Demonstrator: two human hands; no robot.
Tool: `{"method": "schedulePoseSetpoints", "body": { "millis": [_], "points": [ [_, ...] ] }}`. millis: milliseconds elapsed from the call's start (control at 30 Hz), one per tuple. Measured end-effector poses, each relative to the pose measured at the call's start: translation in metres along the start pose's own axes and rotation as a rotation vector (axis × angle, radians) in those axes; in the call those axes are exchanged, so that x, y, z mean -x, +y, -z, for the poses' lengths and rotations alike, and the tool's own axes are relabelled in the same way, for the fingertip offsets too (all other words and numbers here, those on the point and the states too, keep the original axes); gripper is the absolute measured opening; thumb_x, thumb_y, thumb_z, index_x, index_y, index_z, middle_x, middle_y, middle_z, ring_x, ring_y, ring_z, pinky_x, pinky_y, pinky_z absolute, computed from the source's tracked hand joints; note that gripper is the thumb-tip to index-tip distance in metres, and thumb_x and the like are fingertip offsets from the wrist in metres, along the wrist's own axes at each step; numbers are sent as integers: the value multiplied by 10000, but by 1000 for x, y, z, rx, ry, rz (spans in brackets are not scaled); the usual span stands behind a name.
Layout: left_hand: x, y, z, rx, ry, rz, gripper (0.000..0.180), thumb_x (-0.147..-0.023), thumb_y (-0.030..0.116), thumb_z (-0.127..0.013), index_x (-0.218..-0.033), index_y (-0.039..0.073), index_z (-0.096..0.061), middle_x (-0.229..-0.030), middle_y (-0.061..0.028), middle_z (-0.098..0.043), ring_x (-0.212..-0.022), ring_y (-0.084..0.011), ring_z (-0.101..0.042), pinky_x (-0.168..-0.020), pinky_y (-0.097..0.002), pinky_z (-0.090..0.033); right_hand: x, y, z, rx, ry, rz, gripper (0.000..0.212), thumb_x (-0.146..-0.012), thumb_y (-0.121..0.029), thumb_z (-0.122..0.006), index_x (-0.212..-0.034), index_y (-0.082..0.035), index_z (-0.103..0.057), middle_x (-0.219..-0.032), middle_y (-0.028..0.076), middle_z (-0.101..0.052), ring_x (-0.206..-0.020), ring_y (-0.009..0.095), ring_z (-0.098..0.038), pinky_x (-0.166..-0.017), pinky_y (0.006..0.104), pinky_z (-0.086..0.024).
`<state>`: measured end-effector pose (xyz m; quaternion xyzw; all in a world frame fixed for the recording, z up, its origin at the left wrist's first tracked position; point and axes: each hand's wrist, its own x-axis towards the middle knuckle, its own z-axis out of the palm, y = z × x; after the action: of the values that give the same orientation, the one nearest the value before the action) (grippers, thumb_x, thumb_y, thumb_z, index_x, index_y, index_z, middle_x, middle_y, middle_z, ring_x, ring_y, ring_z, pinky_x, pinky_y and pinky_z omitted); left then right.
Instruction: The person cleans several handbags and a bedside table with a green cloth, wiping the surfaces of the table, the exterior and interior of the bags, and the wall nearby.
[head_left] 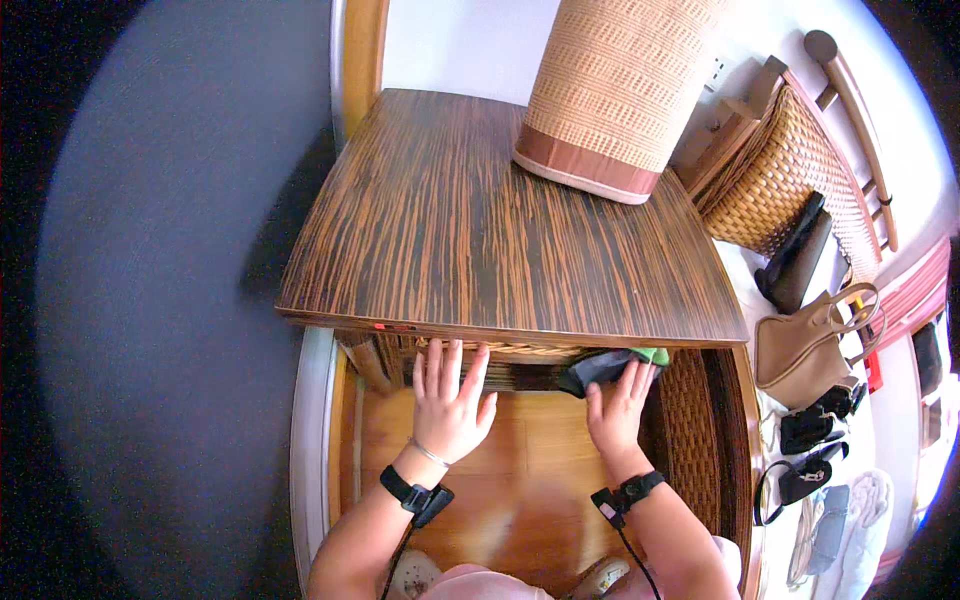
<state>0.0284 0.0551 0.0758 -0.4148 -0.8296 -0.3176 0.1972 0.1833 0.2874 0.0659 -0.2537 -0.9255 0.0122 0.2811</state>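
Observation:
A cabinet with a striped dark-brown wooden top (pixel 500 240) stands before me. My left hand (pixel 450 400) is at its front, just below the top's edge, palm down with fingers stretched out and nothing in them. Its fingertips reach a woven, light-brown strip (pixel 530 349) under the top. To the right, my right hand (pixel 617 408) has its thumb and fingers around a soft-looking dark grey item (pixel 592 372) with a bright green end. Part of that item is hidden by my fingers; its exact kind cannot be made out.
A tall woven lampshade-like cylinder (pixel 615 100) stands on the cabinet's back right. Along the right side lie a tan handbag (pixel 800 350), a black pouch (pixel 803 478) and folded light cloths (pixel 860 520). A dark grey surface (pixel 170 300) fills the left; wooden floor (pixel 520 470) shows below.

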Motion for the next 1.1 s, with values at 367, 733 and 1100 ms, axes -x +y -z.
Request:
{"method": "schedulePoseSetpoints", "body": {
  "millis": [367, 733, 1100],
  "points": [
    [9, -13, -4, -243, -104, -76, 677, -847, 355, -681, -1457, 157, -466, -1515, -287, -315, -1398, -511, -268, -1136, -638, -233, -2, -68, 11, -118, -208, 248, 631, -804, -415, -744, -1297, -62, -569, -1442, 312, -375, -1293, 574, -337, -1096, 635, -302],
    [6, -10, -5, -331, -92, -110, 700, -830, 341, -703, -1463, 174, -456, -1515, -310, -285, -1384, -517, -269, -1104, -624, -282, 0, 10, -30, -466, 59, -588, 860, -981, -333, -542, -1497, 152, -54, -1543, 413, -75, -1451, 550, -64, -1209, 497, -107],
    [12, -16, -7, -388, -166, -100, 754, -830, 372, -704, -1485, 145, -406, -1510, -353, -257, -1380, -550, -244, -1090, -655, -271, -24, 88, -44, -785, 186, -636, 608, -1082, -343, -309, -1528, 52, -188, -1591, 294, -137, -1484, 386, -158, -1215, 393, -124]
  ]
}}
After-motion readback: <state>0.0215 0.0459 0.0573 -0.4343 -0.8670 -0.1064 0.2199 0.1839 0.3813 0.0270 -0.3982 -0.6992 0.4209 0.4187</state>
